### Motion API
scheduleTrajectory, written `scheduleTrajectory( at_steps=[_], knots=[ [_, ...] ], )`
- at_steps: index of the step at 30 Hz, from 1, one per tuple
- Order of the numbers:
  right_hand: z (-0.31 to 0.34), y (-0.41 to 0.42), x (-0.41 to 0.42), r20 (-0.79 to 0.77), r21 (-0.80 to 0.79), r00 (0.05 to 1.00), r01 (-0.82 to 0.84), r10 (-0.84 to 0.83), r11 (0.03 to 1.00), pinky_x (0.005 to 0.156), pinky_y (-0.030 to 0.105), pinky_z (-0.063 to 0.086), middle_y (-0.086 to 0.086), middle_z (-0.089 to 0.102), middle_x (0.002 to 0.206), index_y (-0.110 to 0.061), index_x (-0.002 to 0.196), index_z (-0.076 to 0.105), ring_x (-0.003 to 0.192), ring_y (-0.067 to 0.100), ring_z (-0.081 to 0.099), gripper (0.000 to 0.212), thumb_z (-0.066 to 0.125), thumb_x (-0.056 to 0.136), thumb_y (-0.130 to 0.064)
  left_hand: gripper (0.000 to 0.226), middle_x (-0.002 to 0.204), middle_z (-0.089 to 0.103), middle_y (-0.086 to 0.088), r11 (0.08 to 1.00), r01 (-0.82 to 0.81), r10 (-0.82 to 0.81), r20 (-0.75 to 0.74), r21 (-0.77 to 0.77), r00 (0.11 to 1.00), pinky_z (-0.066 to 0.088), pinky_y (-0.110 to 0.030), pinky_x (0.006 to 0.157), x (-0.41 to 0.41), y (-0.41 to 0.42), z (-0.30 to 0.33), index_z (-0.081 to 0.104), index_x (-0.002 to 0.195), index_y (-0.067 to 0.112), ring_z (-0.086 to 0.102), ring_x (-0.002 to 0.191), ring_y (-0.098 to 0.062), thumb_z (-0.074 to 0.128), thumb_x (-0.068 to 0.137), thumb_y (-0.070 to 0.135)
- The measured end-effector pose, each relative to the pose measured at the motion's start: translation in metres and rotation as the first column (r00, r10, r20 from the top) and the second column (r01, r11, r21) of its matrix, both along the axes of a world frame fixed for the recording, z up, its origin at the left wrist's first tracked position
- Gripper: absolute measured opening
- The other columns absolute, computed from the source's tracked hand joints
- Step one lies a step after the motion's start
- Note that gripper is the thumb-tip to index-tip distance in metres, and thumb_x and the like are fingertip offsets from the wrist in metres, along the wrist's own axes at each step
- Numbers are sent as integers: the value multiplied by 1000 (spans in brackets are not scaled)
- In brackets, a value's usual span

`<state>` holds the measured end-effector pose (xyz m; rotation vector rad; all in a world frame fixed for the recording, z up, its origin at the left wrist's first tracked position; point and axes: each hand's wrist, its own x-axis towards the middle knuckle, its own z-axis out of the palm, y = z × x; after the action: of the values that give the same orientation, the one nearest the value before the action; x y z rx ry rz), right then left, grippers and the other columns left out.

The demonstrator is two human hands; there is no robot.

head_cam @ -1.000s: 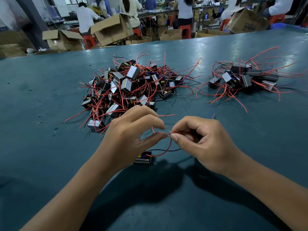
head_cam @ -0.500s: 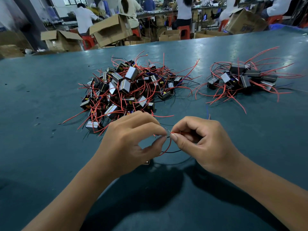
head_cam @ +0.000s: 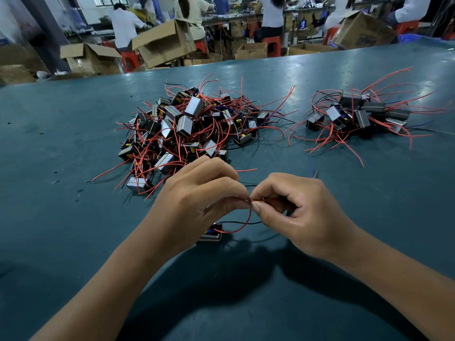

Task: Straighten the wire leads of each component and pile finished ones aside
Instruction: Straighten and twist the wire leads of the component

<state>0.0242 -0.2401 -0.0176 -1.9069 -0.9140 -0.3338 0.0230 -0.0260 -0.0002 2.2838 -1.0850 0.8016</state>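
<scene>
A small black component (head_cam: 212, 234) lies on the green table (head_cam: 73, 217) below my left hand, half hidden by it. Its red lead (head_cam: 240, 226) loops up to my fingertips, and a black lead runs off to the right. My left hand (head_cam: 197, 200) pinches the red lead between thumb and forefinger. My right hand (head_cam: 293, 212) pinches the same lead right beside it, fingertips nearly touching. A big heap of components (head_cam: 189, 126) with tangled red and black leads lies beyond my hands. A smaller pile (head_cam: 357, 116) sits at the right.
Beyond the table's far edge stand open cardboard boxes (head_cam: 162, 43), red stools and several people at benches. A loose wire end (head_cam: 314, 172) lies just beyond my right hand.
My two hands have closed together on the red lead, and the component shows again below my left hand after being almost hidden half a second ago.
</scene>
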Motion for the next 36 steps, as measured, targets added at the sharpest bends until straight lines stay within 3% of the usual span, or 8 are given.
scheduleTrajectory(
  at_steps=[6, 12, 15, 21, 27, 30, 33, 36],
  knots=[
    [2, 0, -2, 148, -67, 987, 80, -69, 995, 64, 7, 31, -13, 48, 71, -8, 84, 67, 64, -2, 43, 4, 68, 87, -7, 16, 86, 59, 3, 994, -30, -1, -291, -101, 957, 42, -23, 71, -8, -6, 5, 71, 86, 16, 55, 80, -14, 68, 94, 30],
    [0, 4, -3, 263, -82, 955, 162, -136, 983, 63, 11, 30, -13, 42, 72, -6, 80, 66, 64, 1, 36, 7, 67, 87, -8, 19, 62, 51, -1, 930, -173, -104, -686, -324, 720, 31, -20, 53, -20, -15, 10, 67, 77, 20, 40, 56, -7, 70, 91, 32],
    [-1, 6, -2, 298, -88, 943, 181, -148, 979, 65, 9, 29, -15, 38, 74, -5, 78, 64, 66, 0, 32, 9, 67, 86, -6, 21, 53, 42, 12, 888, -285, -112, -770, -361, 628, 26, -10, 46, -20, -18, 9, 68, 73, 13, 31, 46, -2, 69, 91, 24],
    [-2, 8, -2, 323, -92, 931, 209, -170, 973, 65, 9, 28, -15, 35, 74, -5, 76, 63, 67, 0, 30, 11, 65, 87, -8, 23, 46, 38, 16, 858, -368, -75, -797, -357, 600, 23, -9, 42, -22, -24, 6, 67, 73, 11, 29, 40, -1, 66, 94, 20],
    [-2, 8, -3, 242, -54, 952, 208, -189, 977, 58, 22, 36, -7, 45, 66, -7, 76, 64, 61, 8, 40, 18, 59, 89, -19, 23, 45, 34, 17, 860, -363, -62, -779, -360, 624, 23, -9, 42, -21, -19, 8, 71, 72, 16, 27, 40, -2, 67, 93, 24],
    [-2, 8, -3, 212, -45, 956, 219, -204, 975, 58, 20, 36, -6, 47, 65, -8, 77, 64, 61, 7, 40, 12, 65, 87, -13, 23, 49, 40, 15, 848, -362, -113, -798, -388, 592, 25, -9, 45, -21, -20, 5, 71, 70, 18, 31, 44, -1, 67, 93, 23],
    [-3, 8, -4, 153, -15, 964, 221, -216, 975, 58, 16, 34, -5, 46, 63, -9, 77, 65, 60, 8, 42, 7, 67, 84, -8, 20, 60, 38, -2, 805, -368, -256, -832, -465, 492, 22, -23, 51, -21, -22, 4, 73, 73, 21, 29, 55, -16, 69, 85, 36],
    [-4, 7, -3, 78, 24, 975, 207, -208, 978, 59, 11, 33, -6, 46, 62, -10, 77, 64, 59, 7, 43, 7, 67, 84, -9, 21, 61, 43, -1, 852, -317, -205, -822, -417, 531, 25, -23, 52, -21, -19, 2, 73, 80, 21, 33, 55, -19, 67, 84, 41]
  ],
)
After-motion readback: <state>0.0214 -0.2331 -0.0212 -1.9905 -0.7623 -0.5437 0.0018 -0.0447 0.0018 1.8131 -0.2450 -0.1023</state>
